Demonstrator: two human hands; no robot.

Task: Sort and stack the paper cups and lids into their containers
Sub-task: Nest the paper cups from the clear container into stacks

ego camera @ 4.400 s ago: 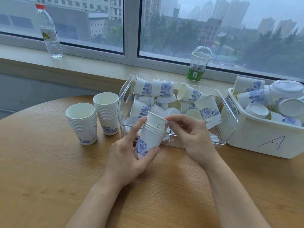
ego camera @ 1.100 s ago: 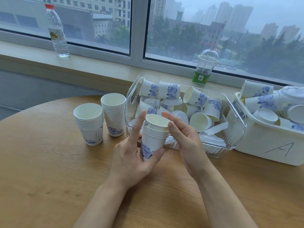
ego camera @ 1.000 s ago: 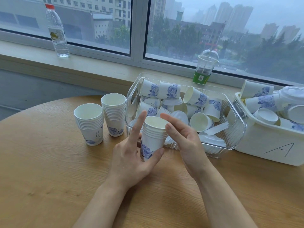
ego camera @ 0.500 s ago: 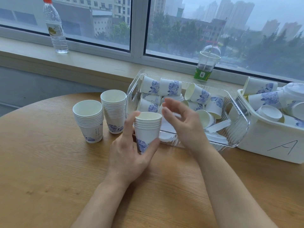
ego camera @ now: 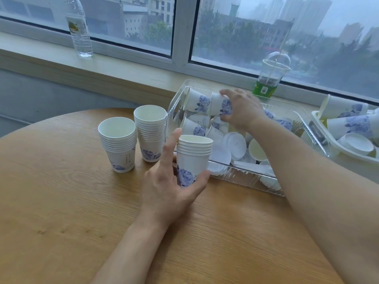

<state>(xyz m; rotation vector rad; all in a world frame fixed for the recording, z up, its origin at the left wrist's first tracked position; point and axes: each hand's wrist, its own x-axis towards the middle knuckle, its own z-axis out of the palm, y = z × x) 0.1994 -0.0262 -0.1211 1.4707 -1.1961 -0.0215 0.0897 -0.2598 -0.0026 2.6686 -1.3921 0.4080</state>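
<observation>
Steadying a short nested stack (ego camera: 193, 158) upright on the table (ego camera: 61, 201), the left hand (ego camera: 170, 187) wraps its base so the mouth stays ready; at one o'clock, the right hand (ego camera: 242, 109) curls round a loose cup (ego camera: 220, 103) lying in the clear bin (ego camera: 252, 177), likely the next addition.

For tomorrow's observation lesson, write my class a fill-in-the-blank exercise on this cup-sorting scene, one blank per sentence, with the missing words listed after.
1. The left hand grips a short stack of cups that stands ____ the clear bin.
2. The right hand grips a cup lying on its ____ in the clear bin.
3. ____ finished stacks stand upright on the wooden table.
4. The water bottle stands on the ____.

Missing words: outside; side; Two; windowsill
</observation>
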